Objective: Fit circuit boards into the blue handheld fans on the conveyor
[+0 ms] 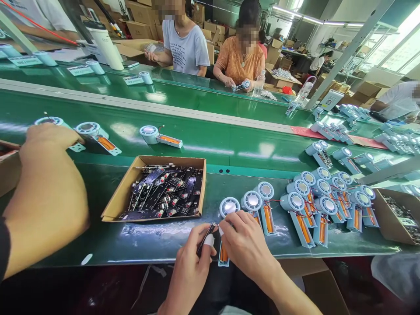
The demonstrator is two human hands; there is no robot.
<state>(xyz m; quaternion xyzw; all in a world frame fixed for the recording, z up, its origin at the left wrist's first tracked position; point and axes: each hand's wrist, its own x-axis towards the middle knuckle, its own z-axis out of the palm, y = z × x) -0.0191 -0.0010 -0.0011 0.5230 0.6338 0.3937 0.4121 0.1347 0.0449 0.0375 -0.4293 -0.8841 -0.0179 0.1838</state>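
Near the table's front edge, my left hand (pixel 192 264) is closed on a narrow black circuit board (pixel 204 238), with a white covering on the thumb. My right hand (pixel 247 243) is pinched at the board's upper end; whatever lies between its fingertips is too small to make out. Partly behind the right hand lies a light-blue handheld fan body (pixel 229 205), its open handle showing an orange battery (pixel 223 253). Two similar fan bodies (pixel 252 200) lie just beyond that hand. To the left stands a cardboard box (pixel 113 205) full of black circuit boards (pixel 164 192).
Many fan bodies (pixel 323 188) are crowded at right, beside another box (pixel 382 214). A green conveyor (pixel 210 151) carries a fan body (pixel 149 134). A co-worker's arm (pixel 49 188) reaches across at left. Two people sit opposite, one holding a fan part (pixel 241 86).
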